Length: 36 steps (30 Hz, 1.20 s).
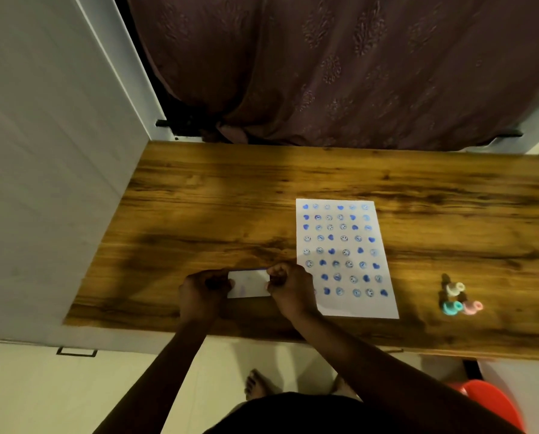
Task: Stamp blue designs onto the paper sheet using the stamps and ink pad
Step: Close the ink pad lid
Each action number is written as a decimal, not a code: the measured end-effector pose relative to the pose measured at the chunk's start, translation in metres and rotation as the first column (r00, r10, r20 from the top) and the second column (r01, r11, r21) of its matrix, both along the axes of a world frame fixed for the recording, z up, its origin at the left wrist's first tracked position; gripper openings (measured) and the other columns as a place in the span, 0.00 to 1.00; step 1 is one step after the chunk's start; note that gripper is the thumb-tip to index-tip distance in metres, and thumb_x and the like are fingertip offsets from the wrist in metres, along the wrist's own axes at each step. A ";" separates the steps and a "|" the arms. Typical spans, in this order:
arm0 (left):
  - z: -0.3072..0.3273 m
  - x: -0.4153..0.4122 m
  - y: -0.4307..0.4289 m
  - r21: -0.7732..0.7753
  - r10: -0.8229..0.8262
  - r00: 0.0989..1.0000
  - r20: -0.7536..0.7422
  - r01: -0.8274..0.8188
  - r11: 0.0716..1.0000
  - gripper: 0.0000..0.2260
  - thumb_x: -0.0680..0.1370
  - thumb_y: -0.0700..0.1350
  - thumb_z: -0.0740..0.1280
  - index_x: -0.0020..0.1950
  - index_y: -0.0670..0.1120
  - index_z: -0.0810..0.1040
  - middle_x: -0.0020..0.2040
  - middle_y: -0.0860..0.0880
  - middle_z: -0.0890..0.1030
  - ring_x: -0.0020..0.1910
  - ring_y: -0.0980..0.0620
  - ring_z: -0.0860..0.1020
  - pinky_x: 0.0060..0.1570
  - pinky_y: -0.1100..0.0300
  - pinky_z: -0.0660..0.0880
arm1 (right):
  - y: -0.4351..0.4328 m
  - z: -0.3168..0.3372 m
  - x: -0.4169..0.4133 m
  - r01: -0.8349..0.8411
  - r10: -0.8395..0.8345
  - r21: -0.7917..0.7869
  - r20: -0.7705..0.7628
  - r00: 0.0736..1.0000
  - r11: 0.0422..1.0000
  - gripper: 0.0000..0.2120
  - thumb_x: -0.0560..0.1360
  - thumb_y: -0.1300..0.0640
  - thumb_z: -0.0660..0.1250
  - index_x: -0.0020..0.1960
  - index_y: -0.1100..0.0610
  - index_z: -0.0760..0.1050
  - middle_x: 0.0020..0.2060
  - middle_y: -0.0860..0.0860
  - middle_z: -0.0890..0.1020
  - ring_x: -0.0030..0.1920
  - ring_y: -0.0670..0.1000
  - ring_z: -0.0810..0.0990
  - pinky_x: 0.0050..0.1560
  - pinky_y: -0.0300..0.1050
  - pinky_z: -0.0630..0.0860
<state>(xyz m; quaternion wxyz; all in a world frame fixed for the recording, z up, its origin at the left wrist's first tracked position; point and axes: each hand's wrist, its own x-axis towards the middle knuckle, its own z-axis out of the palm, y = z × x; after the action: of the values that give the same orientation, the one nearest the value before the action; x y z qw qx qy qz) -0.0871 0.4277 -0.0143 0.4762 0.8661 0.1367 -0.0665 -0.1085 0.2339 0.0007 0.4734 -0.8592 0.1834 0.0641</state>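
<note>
Lower centre of frame, my left hand [204, 292] and right hand [288, 288] pinch the ends of the white ink pad case [250, 284], fingers closed on it, probably shutting it. The paper sheet [346, 258] beside it is full of blue prints, so three stamps [459, 300] rest at right.

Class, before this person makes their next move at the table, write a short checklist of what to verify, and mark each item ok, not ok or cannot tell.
1. Ink pad case held at both ends, left hand and right hand: ok.
2. Case open, ink showing: cannot tell; only a white face with a blue far edge shows.
3. Paper sheet lying flat on the table: ok.
4. Free space on the sheet: ok, only a bare strip along the near edge.
5. Stamps within reach: ok; white stamp, teal stamp and pink stamp stand right of the sheet.
6. A stamp in hand: not ok.
</note>
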 end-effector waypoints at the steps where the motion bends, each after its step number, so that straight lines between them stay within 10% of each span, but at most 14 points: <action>1: 0.002 0.000 -0.003 -0.009 -0.004 1.000 0.013 0.004 1.000 0.13 0.73 0.43 0.79 0.55 0.41 0.84 0.52 0.42 0.88 0.52 0.42 0.86 0.56 0.45 0.82 | -0.002 0.001 0.001 0.006 -0.006 0.011 0.008 1.000 1.000 0.09 0.75 0.64 0.74 0.54 0.55 0.83 0.52 0.48 0.87 0.53 0.45 0.83 0.47 0.23 0.69; 12: 0.057 0.028 -0.098 -0.193 -0.118 0.971 0.207 0.159 0.968 0.16 0.73 0.38 0.79 0.44 0.61 0.83 0.41 0.64 0.86 0.43 0.66 0.85 0.41 0.67 0.82 | -0.096 0.048 0.011 0.187 -0.192 0.052 0.132 0.972 0.981 0.12 0.72 0.63 0.77 0.54 0.53 0.84 0.51 0.45 0.86 0.49 0.42 0.82 0.41 0.26 0.75; 16: 0.065 0.036 -0.159 -0.236 -0.161 0.975 0.150 0.194 0.952 0.10 0.74 0.39 0.78 0.48 0.54 0.86 0.49 0.54 0.88 0.45 0.56 0.87 0.39 0.56 0.86 | -0.153 0.064 0.001 0.295 -0.311 0.106 0.178 0.934 0.949 0.11 0.71 0.65 0.77 0.50 0.53 0.84 0.47 0.47 0.87 0.46 0.46 0.85 0.47 0.44 0.85; 20: 0.064 0.039 -0.217 -0.209 -0.197 0.963 0.187 0.234 0.949 0.11 0.73 0.40 0.79 0.54 0.49 0.86 0.52 0.53 0.85 0.47 0.62 0.82 0.36 0.74 0.78 | -0.211 0.069 -0.009 0.350 -0.363 0.102 0.184 0.913 0.931 0.10 0.70 0.66 0.76 0.49 0.55 0.84 0.46 0.50 0.87 0.46 0.49 0.86 0.44 0.47 0.86; 26: 0.058 0.028 -0.299 -0.181 -0.222 0.954 0.201 0.259 0.949 0.13 0.72 0.40 0.80 0.56 0.46 0.87 0.54 0.50 0.87 0.53 0.54 0.83 0.56 0.57 0.80 | -0.285 0.063 -0.021 0.399 -0.395 0.019 0.194 0.898 0.917 0.11 0.69 0.67 0.77 0.49 0.56 0.84 0.46 0.50 0.87 0.48 0.49 0.85 0.47 0.41 0.83; 31: 0.046 0.023 -0.352 -0.202 -0.243 0.961 0.134 0.267 0.942 0.11 0.73 0.41 0.79 0.55 0.46 0.88 0.44 0.55 0.86 0.41 0.65 0.85 0.39 0.74 0.77 | -0.339 0.052 -0.023 0.398 -0.393 -0.020 0.116 0.912 0.917 0.12 0.68 0.67 0.77 0.47 0.53 0.86 0.43 0.47 0.87 0.46 0.47 0.85 0.48 0.45 0.83; 36: 0.029 0.021 -0.392 -0.206 -0.237 0.971 0.023 0.237 0.949 0.09 0.73 0.40 0.79 0.53 0.45 0.87 0.46 0.48 0.86 0.50 0.48 0.86 0.55 0.45 0.84 | -0.372 0.034 -0.019 0.402 -0.400 -0.039 0.035 0.916 0.915 0.12 0.67 0.66 0.79 0.44 0.51 0.85 0.38 0.42 0.85 0.42 0.43 0.84 0.47 0.45 0.82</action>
<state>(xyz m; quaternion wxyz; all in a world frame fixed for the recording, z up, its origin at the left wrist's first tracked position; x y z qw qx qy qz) -0.0658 0.0357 0.0144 0.5524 0.8217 0.0247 -0.1381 -0.1277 -0.1384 0.0349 0.4593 -0.8146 0.3507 -0.0497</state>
